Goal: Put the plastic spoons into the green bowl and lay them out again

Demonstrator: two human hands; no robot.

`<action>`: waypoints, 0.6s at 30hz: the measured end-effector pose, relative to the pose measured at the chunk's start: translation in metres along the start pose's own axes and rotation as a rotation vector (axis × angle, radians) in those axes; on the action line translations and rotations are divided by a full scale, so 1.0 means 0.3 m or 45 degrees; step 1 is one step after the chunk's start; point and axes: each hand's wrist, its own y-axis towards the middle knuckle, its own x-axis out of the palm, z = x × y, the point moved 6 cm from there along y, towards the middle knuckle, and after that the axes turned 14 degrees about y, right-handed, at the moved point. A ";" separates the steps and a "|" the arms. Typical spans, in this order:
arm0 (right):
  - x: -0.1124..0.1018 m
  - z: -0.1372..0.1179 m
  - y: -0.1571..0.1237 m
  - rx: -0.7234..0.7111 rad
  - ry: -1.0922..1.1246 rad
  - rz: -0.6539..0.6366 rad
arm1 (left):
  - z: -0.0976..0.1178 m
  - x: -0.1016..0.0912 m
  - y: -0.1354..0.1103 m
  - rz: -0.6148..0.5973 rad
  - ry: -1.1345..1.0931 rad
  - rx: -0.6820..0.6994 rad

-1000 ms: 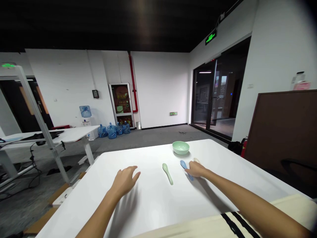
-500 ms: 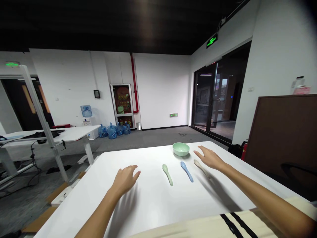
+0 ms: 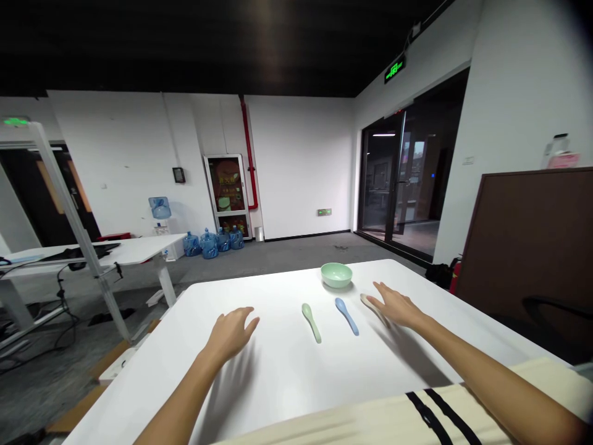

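Loosely, the left hand (image 3: 233,330) hangs above the white table (image 3: 278,383), its fingers gently curved with the thumb set apart, gripping nothing. The right hand (image 3: 396,306) has its fingers spread well apart from the thumb, half open, over the beige spoon (image 3: 365,300); it covers part of that spoon, and whether a fingertip touches it I cannot tell. In all, 3 spoons lie side by side at a slant, bowl ends pointing away: the green spoon (image 3: 311,322) on the left, the blue spoon (image 3: 346,316) in the middle, the beige one on the right.

Just beyond the blue spoon, near the far edge, 1 green bowl (image 3: 336,276) stands upright, its bare inner surface showing. On the floor behind, blue water jugs (image 3: 209,246) stand grouped; their fill is too small to make out.

Compared with 1.0 s ago, the right hand has left the blue spoon, and since 0.5 s ago it has come closer to the beige one. The left hand's pose is unchanged.
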 end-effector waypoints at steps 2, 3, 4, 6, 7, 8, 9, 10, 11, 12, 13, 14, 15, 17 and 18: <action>-0.004 0.009 0.002 0.009 0.000 0.007 | 0.000 0.001 0.000 0.005 -0.006 0.001; -0.005 0.013 0.003 0.015 -0.002 0.008 | -0.001 0.001 0.000 0.007 -0.007 0.000; -0.005 0.018 0.003 0.020 -0.002 0.008 | 0.000 0.000 0.000 0.008 -0.007 0.002; -0.003 0.026 0.004 0.024 0.003 0.006 | 0.002 -0.004 -0.002 0.009 -0.007 0.003; -0.002 0.030 0.004 0.024 0.007 0.007 | 0.003 -0.006 -0.002 0.007 -0.008 0.003; 0.000 0.033 0.005 0.023 0.011 0.007 | 0.004 -0.007 -0.003 0.005 -0.011 0.001; 0.002 0.035 0.005 0.022 0.016 0.007 | 0.005 -0.009 -0.004 0.004 -0.015 0.000; 0.003 0.036 0.006 0.022 0.019 0.007 | 0.005 -0.010 -0.005 0.004 -0.017 -0.003; 0.005 0.037 0.006 0.020 0.021 0.003 | 0.005 -0.011 -0.006 0.002 -0.019 -0.006; 0.007 0.036 0.007 0.017 0.024 -0.003 | 0.006 -0.012 -0.007 0.001 -0.020 -0.008; 0.008 0.034 0.007 0.013 0.027 -0.011 | 0.006 -0.013 -0.008 0.001 -0.020 -0.010; 0.009 0.032 0.006 0.009 0.031 -0.018 | 0.006 -0.013 -0.008 0.002 -0.020 -0.011; 0.009 0.029 0.005 0.007 0.035 -0.026 | 0.006 -0.014 -0.008 0.002 -0.019 -0.010; 0.008 0.022 0.000 0.009 0.046 -0.038 | 0.005 -0.014 -0.009 0.004 -0.015 -0.007; 0.006 0.019 -0.003 0.012 0.050 -0.040 | 0.005 -0.014 -0.008 0.008 -0.013 -0.005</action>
